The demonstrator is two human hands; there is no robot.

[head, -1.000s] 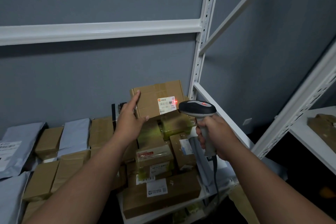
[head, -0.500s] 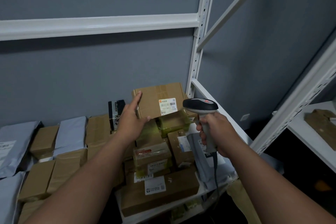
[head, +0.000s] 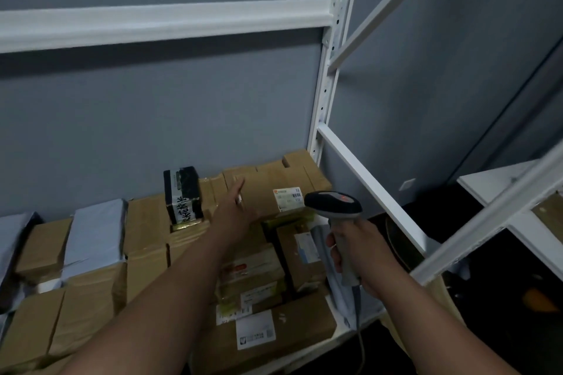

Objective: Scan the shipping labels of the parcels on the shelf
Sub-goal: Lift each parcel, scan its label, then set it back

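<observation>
Fingers of the right hand [head: 359,256] curl tight round the pale grip of the scanner [head: 333,207], whose dark head points forward and a little left, a small red light showing on its top. A grey cable [head: 361,341] hangs from the base of the grip, down past the front edge of the shelf [head: 332,341].

On the other side, the left hand [head: 236,211] reaches forward with its fingers stretched out and blurred, lying against the left part of a brown box [head: 274,192]; whether they press it or only brush it cannot be told. That box lies at the back right of the shelf, on top of other parcels, close to the white upright post [head: 327,94]. Its white label [head: 288,198] faces up at its right end, just left of the scanner's head.

To the left of the box, a black parcel [head: 182,195] with white lettered tape stands upright among the boxes. Nearer the front, a long flat carton [head: 274,335] with a white label lies across the shelf edge, with smaller taped boxes stacked between it and the back. More brown cartons and grey mailing bags [head: 94,234] fill the left of the shelf. Behind everything is a grey wall [head: 152,118], crossed by a white shelf beam [head: 164,22].
</observation>
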